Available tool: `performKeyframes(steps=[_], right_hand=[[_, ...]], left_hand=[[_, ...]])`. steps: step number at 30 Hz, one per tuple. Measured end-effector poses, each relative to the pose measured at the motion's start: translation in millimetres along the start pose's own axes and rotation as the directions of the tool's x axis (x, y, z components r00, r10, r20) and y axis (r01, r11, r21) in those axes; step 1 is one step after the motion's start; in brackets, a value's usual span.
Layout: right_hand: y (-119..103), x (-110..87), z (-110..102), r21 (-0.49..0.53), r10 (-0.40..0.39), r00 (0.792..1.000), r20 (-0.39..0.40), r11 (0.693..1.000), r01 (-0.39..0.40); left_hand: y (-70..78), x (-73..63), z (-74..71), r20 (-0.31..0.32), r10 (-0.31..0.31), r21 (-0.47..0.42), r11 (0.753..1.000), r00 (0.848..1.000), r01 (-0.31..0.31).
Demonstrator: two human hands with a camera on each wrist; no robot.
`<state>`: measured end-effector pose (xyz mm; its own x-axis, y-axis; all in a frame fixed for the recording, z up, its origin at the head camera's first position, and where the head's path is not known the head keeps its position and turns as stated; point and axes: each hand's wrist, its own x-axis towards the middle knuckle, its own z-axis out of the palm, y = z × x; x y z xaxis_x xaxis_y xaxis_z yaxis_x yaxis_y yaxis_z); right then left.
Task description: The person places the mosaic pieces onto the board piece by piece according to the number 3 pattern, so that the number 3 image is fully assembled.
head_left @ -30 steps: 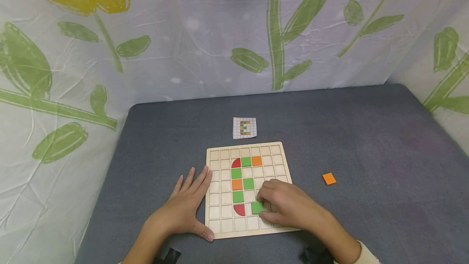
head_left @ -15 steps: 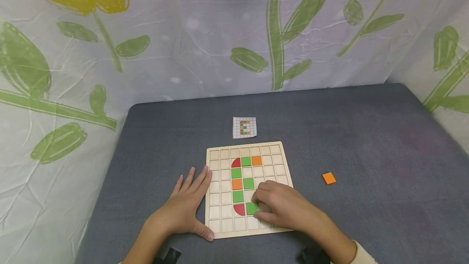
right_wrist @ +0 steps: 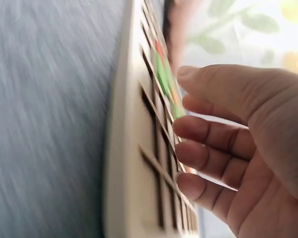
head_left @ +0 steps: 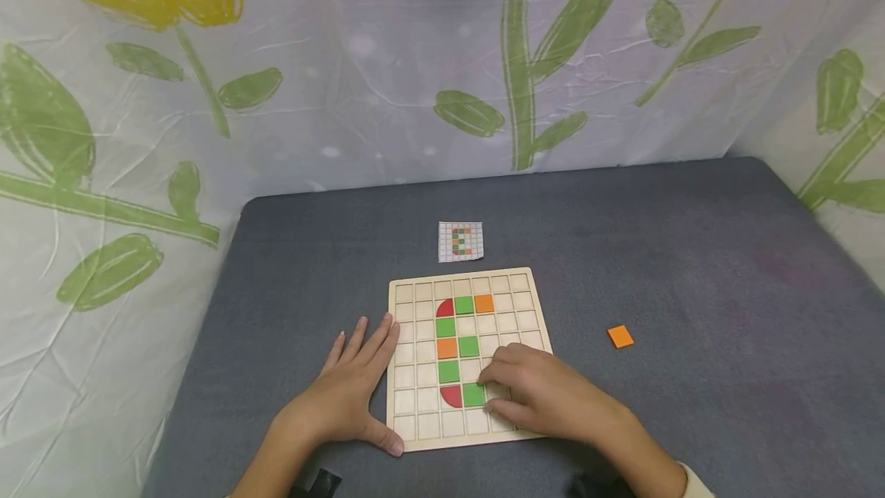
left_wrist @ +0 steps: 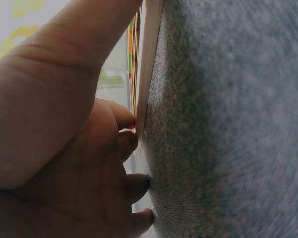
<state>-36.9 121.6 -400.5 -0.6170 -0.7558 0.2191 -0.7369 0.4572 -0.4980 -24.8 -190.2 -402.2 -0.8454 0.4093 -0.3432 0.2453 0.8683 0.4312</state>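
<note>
A wooden grid board [head_left: 432,426] lies on the table with coloured tiles in its cells. My left hand [head_left: 349,394] rests flat with spread fingers along its left edge; in the left wrist view the fingertips touch the board and cloth. My right hand [head_left: 546,394] hovers over the lower right of the board, just right of a green tile [head_left: 473,395] seated beside a red quarter-round tile [head_left: 451,396]. In the right wrist view its thumb [right_wrist: 188,73] and loosely bent fingers are apart, with nothing between them.
An orange square tile [head_left: 620,336] lies on the grey table to the right of the board. Above the board is a small printed pattern card [head_left: 461,242]. A flower-printed curtain [head_left: 332,60] hangs behind the table.
My right hand slid the green tile left into the cell beside the red quarter-round, then let go and drew slightly back. The left hand has stayed in place.
</note>
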Motion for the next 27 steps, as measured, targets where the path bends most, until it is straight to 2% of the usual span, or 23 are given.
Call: performKeyframes(steps=[4, 7, 10, 13, 15, 17, 20, 27], right_hand=[[15, -17.7, -16, 0.039, 0.078, 0.993, -0.091, 0.996, -0.075], [30, -37.9, -31, 0.006, 0.173, 0.971, -0.163, 0.985, -0.174], [45, -60.0, -46, -0.037, 0.311, 0.930, -0.196, 0.945, -0.324], [59, -77.7, -59, -0.058, 0.458, 0.872, -0.171, 0.879, -0.473], [65, -85.4, -64, -0.052, 0.528, 0.838, -0.139, 0.841, -0.538], [70, -89.6, -67, -0.048, 0.565, 0.817, -0.115, 0.818, -0.573], [73, -91.4, -68, -0.035, 0.570, 0.813, -0.120, 0.816, -0.577], [77, -95.3, -66, -0.068, 0.496, 0.849, -0.183, 0.855, -0.515]], left_hand=[[0.4, 0.0, 0.6, -0.002, -0.001, 0.003, 1.000, 1.000, 0.001], [0.8, -0.2, 0.6, -0.004, -0.002, 0.007, 1.000, 1.000, 0.002], [0.8, -0.7, 0.0, -0.004, 0.001, 0.005, 1.000, 1.000, -0.001], [0.3, -0.9, -0.3, -0.003, -0.001, 0.010, 1.000, 1.000, 0.001], [-0.1, -0.7, -0.1, 0.001, -0.004, 0.012, 1.000, 1.000, 0.004], [-0.4, -0.5, 0.3, 0.003, -0.008, 0.011, 1.000, 1.000, 0.008], [-0.6, -0.5, 0.8, 0.005, -0.010, 0.006, 1.000, 1.000, 0.010], [0.5, -0.6, 0.1, 0.001, -0.002, 0.001, 1.000, 1.000, 0.002]])
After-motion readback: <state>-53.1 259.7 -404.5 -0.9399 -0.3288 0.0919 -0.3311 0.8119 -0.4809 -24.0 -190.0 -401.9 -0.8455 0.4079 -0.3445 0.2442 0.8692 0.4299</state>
